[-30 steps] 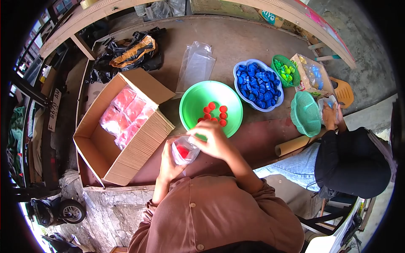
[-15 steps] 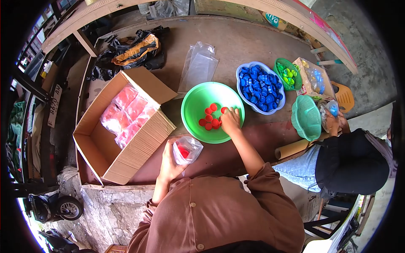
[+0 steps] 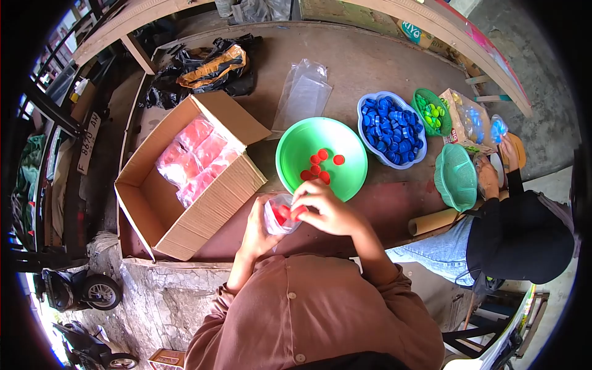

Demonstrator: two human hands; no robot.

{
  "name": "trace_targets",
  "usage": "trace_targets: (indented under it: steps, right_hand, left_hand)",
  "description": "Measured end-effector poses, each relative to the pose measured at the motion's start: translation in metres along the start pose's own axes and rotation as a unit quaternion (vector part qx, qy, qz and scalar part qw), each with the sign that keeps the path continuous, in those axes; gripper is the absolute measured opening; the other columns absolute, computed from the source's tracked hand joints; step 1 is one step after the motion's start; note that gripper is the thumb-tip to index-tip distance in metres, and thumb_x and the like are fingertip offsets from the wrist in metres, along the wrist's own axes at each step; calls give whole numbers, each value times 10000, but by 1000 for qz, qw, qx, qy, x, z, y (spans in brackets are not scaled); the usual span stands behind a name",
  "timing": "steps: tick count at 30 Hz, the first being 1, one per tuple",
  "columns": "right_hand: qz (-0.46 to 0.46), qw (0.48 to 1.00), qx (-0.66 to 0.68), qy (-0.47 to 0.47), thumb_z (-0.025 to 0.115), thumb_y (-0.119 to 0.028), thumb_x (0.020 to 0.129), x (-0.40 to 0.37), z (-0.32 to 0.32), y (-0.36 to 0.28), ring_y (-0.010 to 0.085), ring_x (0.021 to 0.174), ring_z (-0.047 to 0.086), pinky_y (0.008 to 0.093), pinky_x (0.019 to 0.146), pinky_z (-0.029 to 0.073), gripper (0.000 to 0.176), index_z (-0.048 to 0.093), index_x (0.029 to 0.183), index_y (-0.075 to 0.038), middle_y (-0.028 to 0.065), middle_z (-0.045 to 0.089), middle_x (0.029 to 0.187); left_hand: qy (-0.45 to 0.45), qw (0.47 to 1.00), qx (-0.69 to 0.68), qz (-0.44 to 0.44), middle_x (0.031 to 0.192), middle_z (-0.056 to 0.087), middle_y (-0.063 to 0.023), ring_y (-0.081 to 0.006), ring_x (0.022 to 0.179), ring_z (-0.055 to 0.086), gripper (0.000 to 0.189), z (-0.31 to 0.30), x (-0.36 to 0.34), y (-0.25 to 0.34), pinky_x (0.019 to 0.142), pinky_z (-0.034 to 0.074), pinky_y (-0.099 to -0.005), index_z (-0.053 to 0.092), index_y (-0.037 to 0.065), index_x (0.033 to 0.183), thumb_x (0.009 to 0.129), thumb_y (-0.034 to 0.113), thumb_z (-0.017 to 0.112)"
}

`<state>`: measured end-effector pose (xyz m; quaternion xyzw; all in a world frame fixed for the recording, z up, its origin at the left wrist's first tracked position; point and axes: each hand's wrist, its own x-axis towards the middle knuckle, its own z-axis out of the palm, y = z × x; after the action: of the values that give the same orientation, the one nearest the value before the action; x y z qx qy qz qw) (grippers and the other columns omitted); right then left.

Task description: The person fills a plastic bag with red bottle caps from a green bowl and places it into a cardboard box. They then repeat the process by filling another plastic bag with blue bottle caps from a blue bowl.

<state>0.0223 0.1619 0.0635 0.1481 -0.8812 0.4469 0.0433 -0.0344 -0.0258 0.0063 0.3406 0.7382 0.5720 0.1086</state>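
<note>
Left hand (image 3: pixel 258 227) grips a clear bag (image 3: pixel 279 217) at frame centre, just below the green bowl (image 3: pixel 301 137). Right hand (image 3: pixel 327 206) is closed on red caps (image 3: pixel 298 211) at the bag mouth. Loose caps (image 3: pixel 320 165) lie in the bowl. A box (image 3: pixel 206 200) stands to its left.

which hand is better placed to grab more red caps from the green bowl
Right, likely: the right hand is at the mouth of the clear bag, just below the green bowl and its red caps, while the left hand holds that bag.
</note>
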Motion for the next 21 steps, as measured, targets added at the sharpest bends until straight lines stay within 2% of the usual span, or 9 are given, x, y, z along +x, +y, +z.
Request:
trace_targets:
  steps: [3,6,7,9,10,12,16,19,21]
  right_hand:
    - [11,993,-112,38,629,-72,734,3,13,-10,235,844,494,336,763,396,122,641,855,-70,60,542,860]
    - [9,997,-18,77,616,-56,741,5,11,-8,246,758,526,333,698,425,142,627,882,-51,75,559,795]
    - [8,997,-18,77,616,-56,741,5,10,-11,246,758,526,333,698,425,142,627,882,-51,75,559,795]
    - [9,984,-76,158,613,-55,744,7,6,-19,262,708,551,335,653,443,180,608,922,-29,97,575,758]
    - [10,984,-78,159,613,-55,744,6,8,-18,262,708,551,335,653,443,180,608,922,-29,97,575,758]
    - [92,988,-41,120,616,-125,745,3,18,-15,257,847,537,367,734,410,231,583,961,-51,95,573,807]
    - [20,987,-84,135,618,-171,764,4,30,-13,293,781,551,367,712,438,278,574,993,-21,143,559,894]
    - [86,984,28,155,601,-96,770,11,7,1,232,795,574,313,665,455,198,582,950,-14,125,569,870]
    - [177,959,37,220,589,-68,771,10,1,49,220,702,579,286,618,468,157,577,921,-21,110,577,836]
  left_hand:
    - [9,1000,-15,-2,1036,529,-157,-237,949,546,637,3,0,-2,828,446,-343,415,3,1121,579,91,737]
    - [7,1000,-23,-7,1032,511,-170,-295,968,531,634,3,-2,-4,823,431,-365,409,6,1113,572,106,725]
    - [7,1000,-23,-6,1032,511,-170,-295,968,531,634,2,-2,-4,823,431,-365,409,6,1113,572,106,725]
    - [5,1000,-15,12,1039,508,-174,-297,973,528,639,1,-1,-3,832,426,-369,409,3,1113,571,111,728]
    - [4,1000,-16,13,1039,508,-174,-297,973,528,639,2,-1,-5,832,426,-369,409,3,1113,571,111,728]
    - [11,1000,-14,7,1045,507,-179,-302,978,524,638,3,-2,-8,839,422,-372,412,-1,1114,571,112,726]
    - [8,999,-39,-6,1052,507,-179,-306,984,520,630,5,-1,-3,843,418,-374,416,-2,1113,573,112,720]
    - [15,999,-34,9,1048,502,-176,-309,984,516,626,4,-1,-8,843,416,-373,420,0,1110,572,113,719]
    - [7,1000,-18,6,1035,503,-177,-315,973,517,629,2,-2,-7,838,417,-373,419,-1,1108,568,114,721]
